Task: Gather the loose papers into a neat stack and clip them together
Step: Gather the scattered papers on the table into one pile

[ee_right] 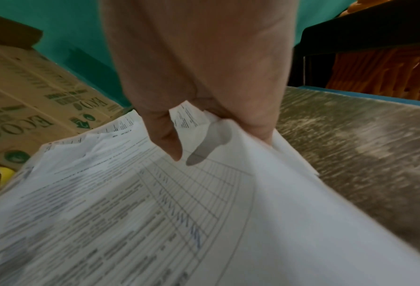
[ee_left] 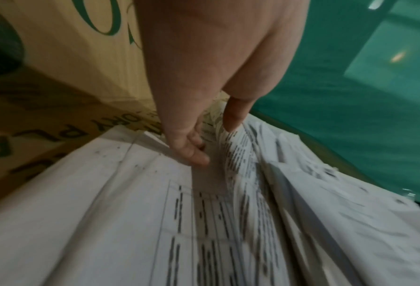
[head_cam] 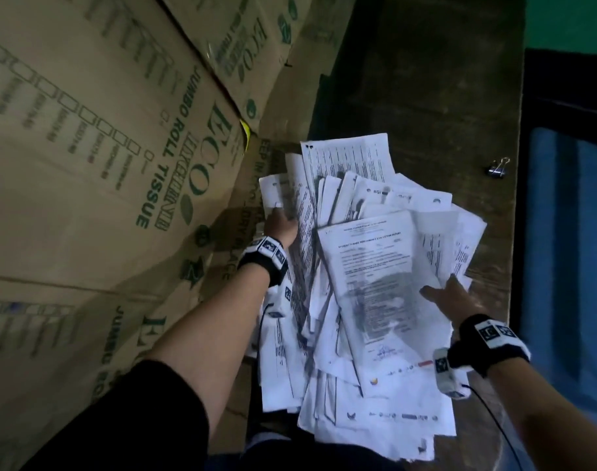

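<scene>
Papers point(head_cam: 365, 277) (jumbled) between both hands

Boxes, a table and a green wall

Big brown cardboard boxes point(head_cam: 96, 158) fill the left side of the head view, with green letters that say "JUMBO ROLL TISSUE". A dark, worn wooden table point(head_cam: 426, 96) runs up the middle. A green wall point(head_cam: 569, 18) shows at the upper right. In the right wrist view, something orange point(ee_right: 375, 71) sits at the upper right.

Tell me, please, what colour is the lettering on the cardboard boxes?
Green lettering on brown cardboard boxes, clearest in the head view.
</scene>
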A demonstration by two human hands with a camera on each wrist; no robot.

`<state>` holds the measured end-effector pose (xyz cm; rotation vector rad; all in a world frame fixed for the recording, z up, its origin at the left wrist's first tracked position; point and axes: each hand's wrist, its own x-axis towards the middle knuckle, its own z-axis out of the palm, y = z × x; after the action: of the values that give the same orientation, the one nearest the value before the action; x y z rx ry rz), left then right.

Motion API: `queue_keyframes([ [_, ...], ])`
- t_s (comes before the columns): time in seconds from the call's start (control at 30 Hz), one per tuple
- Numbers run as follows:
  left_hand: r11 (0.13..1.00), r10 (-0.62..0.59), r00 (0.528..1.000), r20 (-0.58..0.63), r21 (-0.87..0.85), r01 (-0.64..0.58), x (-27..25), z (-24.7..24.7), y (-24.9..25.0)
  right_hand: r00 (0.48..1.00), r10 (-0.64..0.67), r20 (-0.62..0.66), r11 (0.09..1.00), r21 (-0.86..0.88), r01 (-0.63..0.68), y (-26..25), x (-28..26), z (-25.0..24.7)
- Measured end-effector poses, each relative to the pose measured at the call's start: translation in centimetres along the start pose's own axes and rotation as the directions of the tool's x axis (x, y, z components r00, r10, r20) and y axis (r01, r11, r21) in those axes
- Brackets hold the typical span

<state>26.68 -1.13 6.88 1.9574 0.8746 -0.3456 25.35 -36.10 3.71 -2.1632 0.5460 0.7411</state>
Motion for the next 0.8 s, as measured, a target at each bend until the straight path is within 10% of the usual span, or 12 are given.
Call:
queue_keyframes([
  [0.13, 0.971, -0.128, 0.983, 0.133, -0.186, 0.152, 3.1, 0.9, 0.9, 0.999, -0.006, -0.050, 1.000, -0.022, 0.004, 0.0, 0.3, 0.7],
  [0.47, 0.718, 0.131, 0.892, 0.432, -0.662, 0.215, -1.4, -0.1, 1.4, 0.999, 0.011, -0.034, 1.000, -0.011, -0.011, 0.0, 0.2, 0.3],
  [0.8, 0.943, 0.043, 0.970, 0.237, -0.330, 0.039, -2.9, -1.7, -0.6, 0.994, -0.045, -0.100, 0.997, 0.050, 0.051, 0.5, -0.8, 0.0],
])
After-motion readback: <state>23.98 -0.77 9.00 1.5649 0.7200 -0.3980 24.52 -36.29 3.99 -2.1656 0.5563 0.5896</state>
